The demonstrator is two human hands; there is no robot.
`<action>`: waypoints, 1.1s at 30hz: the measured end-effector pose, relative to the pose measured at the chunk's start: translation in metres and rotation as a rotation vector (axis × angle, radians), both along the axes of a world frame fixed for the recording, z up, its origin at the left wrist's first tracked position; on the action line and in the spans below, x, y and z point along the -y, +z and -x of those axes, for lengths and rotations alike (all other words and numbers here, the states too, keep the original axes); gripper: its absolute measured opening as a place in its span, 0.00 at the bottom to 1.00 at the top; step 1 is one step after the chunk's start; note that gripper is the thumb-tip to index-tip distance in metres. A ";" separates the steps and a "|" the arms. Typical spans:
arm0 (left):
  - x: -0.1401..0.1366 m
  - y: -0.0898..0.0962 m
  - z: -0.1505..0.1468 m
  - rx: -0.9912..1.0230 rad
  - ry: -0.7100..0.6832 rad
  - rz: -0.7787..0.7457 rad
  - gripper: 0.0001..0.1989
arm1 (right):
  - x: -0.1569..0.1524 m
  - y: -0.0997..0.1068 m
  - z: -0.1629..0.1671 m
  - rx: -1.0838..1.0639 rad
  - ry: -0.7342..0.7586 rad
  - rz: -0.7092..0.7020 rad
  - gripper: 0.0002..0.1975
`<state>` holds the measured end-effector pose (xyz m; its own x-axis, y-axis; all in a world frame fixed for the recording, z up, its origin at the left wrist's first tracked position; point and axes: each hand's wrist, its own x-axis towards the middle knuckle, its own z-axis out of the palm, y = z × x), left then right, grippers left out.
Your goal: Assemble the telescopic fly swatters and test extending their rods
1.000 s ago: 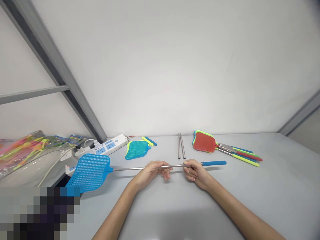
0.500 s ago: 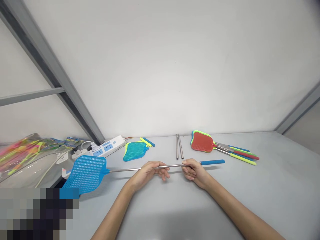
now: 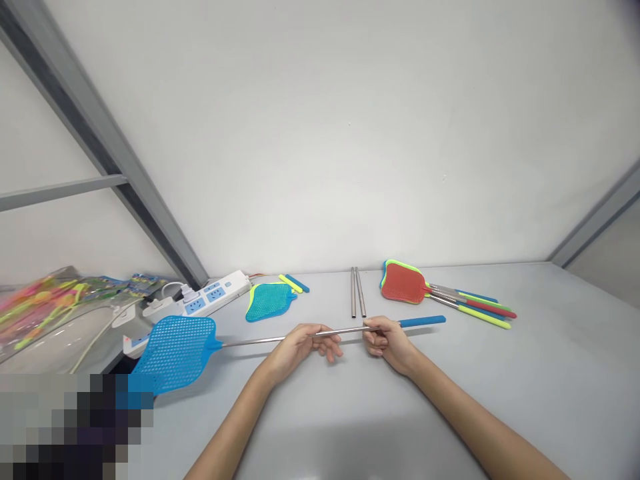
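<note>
Head view: perforated blue swatter (image 3: 180,350), silver shaft (image 3: 345,331).

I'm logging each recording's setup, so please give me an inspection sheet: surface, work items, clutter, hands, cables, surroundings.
Surface: grey table, with parts laid out along the back.
Work items: blue swatter in hand; two metal rods, mesh heads and two short handles lying loose; swatter pile at right.
Clutter: power strip and plastic bag at left.
Hands: right hand pinches the shaft; left hand curls loosely around it.
Cables: white cable at left; near the hands, nothing seen.
Surroundings: pale wall, grey metal frame; lower-left corner blurred out.
</note>
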<state>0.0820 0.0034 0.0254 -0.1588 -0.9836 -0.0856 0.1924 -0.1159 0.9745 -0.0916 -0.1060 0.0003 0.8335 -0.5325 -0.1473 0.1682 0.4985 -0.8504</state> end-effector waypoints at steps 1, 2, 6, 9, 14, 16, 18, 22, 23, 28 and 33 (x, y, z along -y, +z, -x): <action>0.000 0.000 0.001 -0.002 0.004 0.001 0.19 | -0.001 0.000 0.000 0.001 -0.003 0.004 0.14; 0.000 0.000 0.001 -0.005 0.008 0.000 0.19 | -0.001 0.000 0.000 0.002 -0.008 0.009 0.14; 0.000 0.001 0.005 -0.020 0.026 -0.012 0.22 | -0.004 0.002 -0.001 0.011 -0.046 0.025 0.14; 0.000 0.001 0.007 -0.027 0.043 -0.012 0.24 | -0.006 0.003 -0.002 0.012 -0.064 0.018 0.14; 0.000 0.002 0.009 -0.020 0.058 -0.020 0.25 | -0.009 0.000 -0.004 0.019 -0.098 -0.015 0.15; 0.000 0.002 0.009 -0.012 0.057 -0.021 0.25 | -0.011 -0.001 -0.005 0.024 -0.120 -0.032 0.16; 0.000 0.002 0.009 -0.007 0.052 -0.020 0.25 | -0.012 -0.002 -0.005 0.026 -0.138 -0.051 0.16; 0.000 0.001 0.010 0.004 0.049 -0.019 0.25 | -0.014 -0.002 -0.006 0.028 -0.148 -0.084 0.17; 0.000 0.001 0.010 0.007 0.047 -0.019 0.25 | -0.014 -0.002 -0.006 0.029 -0.146 -0.091 0.17; 0.000 0.002 0.010 0.000 0.050 -0.018 0.24 | -0.015 0.001 -0.006 0.035 -0.145 -0.117 0.18; 0.001 0.001 0.011 -0.005 0.067 -0.028 0.24 | -0.017 0.002 -0.006 0.043 -0.148 -0.138 0.18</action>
